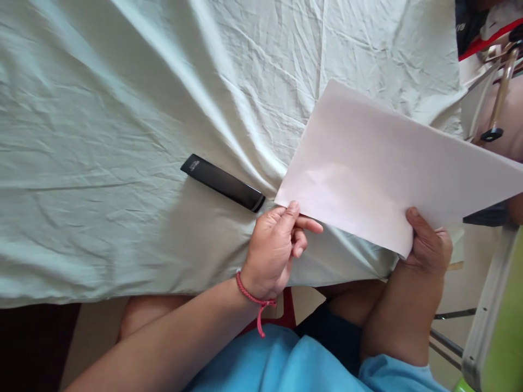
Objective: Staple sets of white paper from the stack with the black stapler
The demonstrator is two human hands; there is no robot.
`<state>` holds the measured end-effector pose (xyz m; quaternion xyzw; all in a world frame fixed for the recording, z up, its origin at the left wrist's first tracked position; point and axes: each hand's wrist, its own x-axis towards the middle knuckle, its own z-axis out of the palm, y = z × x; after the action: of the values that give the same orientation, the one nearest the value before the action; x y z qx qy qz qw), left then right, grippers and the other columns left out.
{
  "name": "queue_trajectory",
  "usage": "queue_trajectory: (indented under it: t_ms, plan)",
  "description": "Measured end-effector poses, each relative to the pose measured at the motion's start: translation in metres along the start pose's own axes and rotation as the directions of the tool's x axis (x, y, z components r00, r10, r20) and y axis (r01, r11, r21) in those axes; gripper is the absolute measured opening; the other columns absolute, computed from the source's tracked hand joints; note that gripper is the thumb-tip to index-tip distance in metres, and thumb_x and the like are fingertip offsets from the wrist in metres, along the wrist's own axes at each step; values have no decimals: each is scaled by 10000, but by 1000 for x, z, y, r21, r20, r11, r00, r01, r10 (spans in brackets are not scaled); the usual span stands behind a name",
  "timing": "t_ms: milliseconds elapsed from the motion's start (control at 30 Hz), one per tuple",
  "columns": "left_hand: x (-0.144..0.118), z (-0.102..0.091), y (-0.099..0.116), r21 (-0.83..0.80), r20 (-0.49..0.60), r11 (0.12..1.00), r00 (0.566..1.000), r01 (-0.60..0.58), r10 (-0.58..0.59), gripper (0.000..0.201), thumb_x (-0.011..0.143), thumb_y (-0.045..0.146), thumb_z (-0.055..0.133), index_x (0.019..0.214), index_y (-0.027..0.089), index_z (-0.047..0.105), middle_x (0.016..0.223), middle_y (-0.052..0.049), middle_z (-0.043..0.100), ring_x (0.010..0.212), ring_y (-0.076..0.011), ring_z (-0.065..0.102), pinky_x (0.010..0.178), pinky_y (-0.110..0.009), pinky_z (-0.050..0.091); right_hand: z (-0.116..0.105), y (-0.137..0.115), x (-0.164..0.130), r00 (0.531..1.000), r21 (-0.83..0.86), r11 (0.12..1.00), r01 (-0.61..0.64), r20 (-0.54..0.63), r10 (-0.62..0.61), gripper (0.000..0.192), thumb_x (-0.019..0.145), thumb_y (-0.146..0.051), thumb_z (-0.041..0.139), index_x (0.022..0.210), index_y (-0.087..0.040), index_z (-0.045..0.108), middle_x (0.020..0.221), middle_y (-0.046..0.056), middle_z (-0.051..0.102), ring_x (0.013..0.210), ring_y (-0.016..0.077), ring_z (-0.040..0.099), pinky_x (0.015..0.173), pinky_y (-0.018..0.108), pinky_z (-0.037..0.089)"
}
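Pale green cloth (102, 163), creased and wrinkled, spread over the table and hanging off the near edge. Lying on it left of centre, a slim black case (223, 183), glossy, set at a slant, with small pale lettering at its upper left end; too small to read. Just right of the case's lower end, the left hand (278, 247), thumb pressed on top of the near left corner of a white sheet of paper (384, 174) and fingers curled under it, pinching that corner; a red braided cord (255, 299) tied round the wrist with a loose end dangling. Held above the cloth at the table's near right edge, the paper, blank, tilted so its far corner points up and away. Further right, the right hand (427, 245), thumb laid over the sheet's near edge, remaining fingers hidden beneath, gripping it. Below both forearms, a blue shirt (286, 365). At the far right edge, a metal frame (500, 92) and a green surface (504, 337).
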<state>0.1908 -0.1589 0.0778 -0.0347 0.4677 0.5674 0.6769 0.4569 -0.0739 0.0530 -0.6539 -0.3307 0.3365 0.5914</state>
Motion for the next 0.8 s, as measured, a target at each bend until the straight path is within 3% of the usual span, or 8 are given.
queue_trajectory:
  t_ms: [200, 333, 567, 800]
  plan:
    - [-10, -1, 13, -64, -58, 986, 985, 156, -160, 468, 1187, 194, 643, 727, 147, 575, 717, -128, 827, 376, -22, 454, 399, -121, 260, -3, 1, 0, 999, -32, 999, -15, 34, 16, 680, 494, -328, 1123, 1095, -141, 867, 1174, 100, 889, 1075, 216, 836, 985, 286, 739]
    - [-15, -4, 23, -41, -127, 980, 972, 195, -199, 541, 1251, 153, 435, 726, 137, 564, 731, -133, 827, 368, -13, 444, 409, -121, 283, -1, 0, -2, 997, -65, 998, -14, 77, 18, 629, 483, -347, 1123, 1037, -194, 866, 1142, 52, 893, 1024, 200, 833, 943, 312, 755]
    - [-19, -17, 33, -37, -180, 977, 960, 212, -215, 556, 1247, 166, 470, 717, 105, 626, 724, -122, 824, 359, -8, 428, 406, -122, 302, 8, -4, -11, 997, -98, 995, 0, 73, 7, 581, 440, -366, 1117, 938, -221, 855, 1003, 11, 877, 938, 181, 809, 832, 281, 745]
    - [-20, -27, 36, -42, -168, 983, 968, 180, -184, 565, 1228, 165, 496, 686, 108, 644, 736, -133, 833, 364, -12, 434, 394, -120, 301, 11, -1, -12, 990, -156, 987, -25, 135, 46, 571, 452, -407, 1097, 919, -224, 825, 983, 26, 863, 943, 199, 802, 828, 309, 737]
